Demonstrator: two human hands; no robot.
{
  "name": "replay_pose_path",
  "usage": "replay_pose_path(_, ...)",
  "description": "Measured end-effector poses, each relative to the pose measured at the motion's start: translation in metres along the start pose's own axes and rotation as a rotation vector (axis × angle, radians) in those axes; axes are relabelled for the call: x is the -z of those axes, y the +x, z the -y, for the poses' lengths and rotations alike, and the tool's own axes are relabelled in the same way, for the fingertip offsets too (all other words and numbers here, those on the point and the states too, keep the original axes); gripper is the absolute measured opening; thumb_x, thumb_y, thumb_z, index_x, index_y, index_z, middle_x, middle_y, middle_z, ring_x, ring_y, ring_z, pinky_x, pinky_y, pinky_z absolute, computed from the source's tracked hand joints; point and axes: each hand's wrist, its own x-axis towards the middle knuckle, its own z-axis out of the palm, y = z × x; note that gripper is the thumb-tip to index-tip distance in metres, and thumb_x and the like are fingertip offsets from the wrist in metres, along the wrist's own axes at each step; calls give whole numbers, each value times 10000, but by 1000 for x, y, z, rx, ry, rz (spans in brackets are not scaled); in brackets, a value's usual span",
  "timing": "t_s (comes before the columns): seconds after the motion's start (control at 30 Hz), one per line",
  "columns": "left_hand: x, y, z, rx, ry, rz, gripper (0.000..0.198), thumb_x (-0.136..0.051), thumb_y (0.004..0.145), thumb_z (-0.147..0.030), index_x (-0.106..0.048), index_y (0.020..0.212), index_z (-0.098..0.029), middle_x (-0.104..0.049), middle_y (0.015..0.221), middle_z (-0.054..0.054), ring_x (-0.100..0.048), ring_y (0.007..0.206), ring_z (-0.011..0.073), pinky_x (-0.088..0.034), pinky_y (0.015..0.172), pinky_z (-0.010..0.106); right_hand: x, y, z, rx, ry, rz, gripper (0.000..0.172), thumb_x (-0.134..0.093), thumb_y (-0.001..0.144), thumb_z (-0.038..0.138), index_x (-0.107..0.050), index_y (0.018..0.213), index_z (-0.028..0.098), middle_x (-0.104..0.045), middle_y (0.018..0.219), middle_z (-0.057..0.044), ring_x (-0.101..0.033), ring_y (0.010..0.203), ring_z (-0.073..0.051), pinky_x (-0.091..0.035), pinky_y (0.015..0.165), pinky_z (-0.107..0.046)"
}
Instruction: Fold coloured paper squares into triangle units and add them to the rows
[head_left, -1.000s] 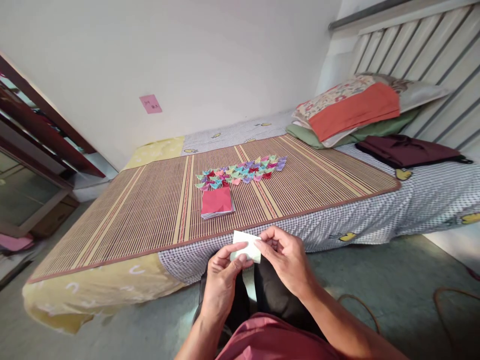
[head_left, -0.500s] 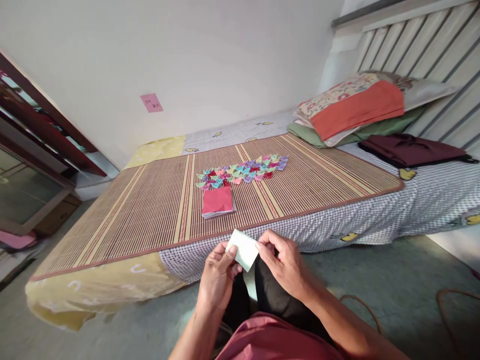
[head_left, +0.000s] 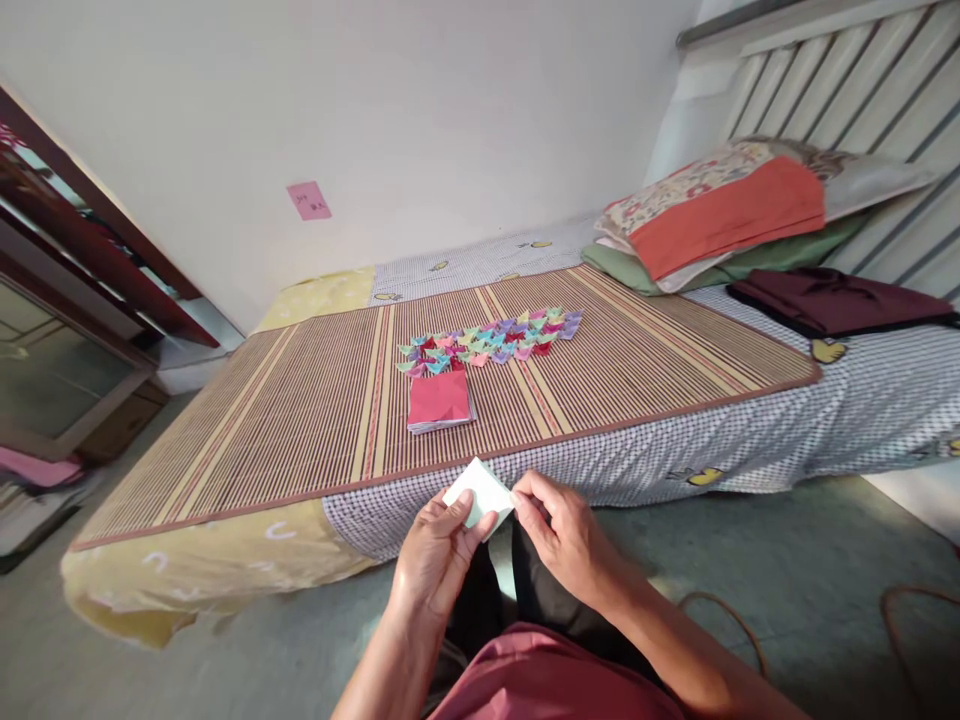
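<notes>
A pale green piece of folded paper [head_left: 484,492] is held above my lap, near the bed's front edge. My left hand [head_left: 441,545] grips its left side and lower edge, thumb and a finger lying across the front. The thumb and index finger of my right hand [head_left: 559,525] pinch its right corner. Beyond my hands, a stack of square paper with a red sheet on top [head_left: 439,400] lies on the mat. Just behind the stack, several small folded paper boats [head_left: 487,340] in many colours stand in rows.
A striped bamboo mat [head_left: 315,400] covers the bed. Pillows [head_left: 727,215] and a dark maroon cloth bag [head_left: 832,300] lie at the right, by the headboard [head_left: 832,90]. A pink note [head_left: 308,200] is on the wall. A brown cable [head_left: 724,605] runs across the floor.
The pale green paper has turned slightly in my hands. A left finger has come up onto its front, and my right fingers now pinch lower at the right corner.
</notes>
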Motion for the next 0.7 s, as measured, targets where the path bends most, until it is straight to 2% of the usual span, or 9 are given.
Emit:
replay_pose_path(0.17,1,-1,0,-103,48,-9,253,-924,704,-68,-704,824,-103,-776,906,71,-761,806,187,-700,711,295,-3,-1,-2,36,-36,20,249,-445,1045,151,-480,815,239,-518,699,31,-532,592,-150,-410,609,-272)
replay_pose_path(0.3,2,-1,2,-169,106,-6,374,-1004,626,-210,-699,822,-120,-754,841,35,-741,763,171,-693,700,297,-2,1,-2,44,-50,24,235,-479,1043,150,-495,826,239,-541,713,26,-551,607,-156,-438,627,-278)
replay_pose_path(0.43,1,-2,7,-206,191,34,400,-996,652,-301,-683,837,-135,-768,866,46,-741,791,182,-690,722,326,-3,4,-1,56,-64,-55,32,-589,1028,193,-586,1013,220,-631,857,-24,-635,727,-191,-523,701,-307)
replay_pose_path(0.57,0,-5,12,-220,230,57,392,-969,693,-338,-660,836,-144,-778,890,52,-729,800,167,-676,735,313,-7,10,-2,131,-58,-160,212,-597,1030,175,-600,1234,232,-682,1035,-80,-688,906,-238,-583,810,-364)
replay_pose_path(0.7,1,-7,15,-241,248,62,414,-959,704,-354,-599,776,-163,-758,833,23,-708,771,146,-665,741,300,-7,14,-4,181,-48,-156,200,-577,1033,125,-611,1194,240,-680,1081,-87,-688,1010,-251,-576,876,-380)
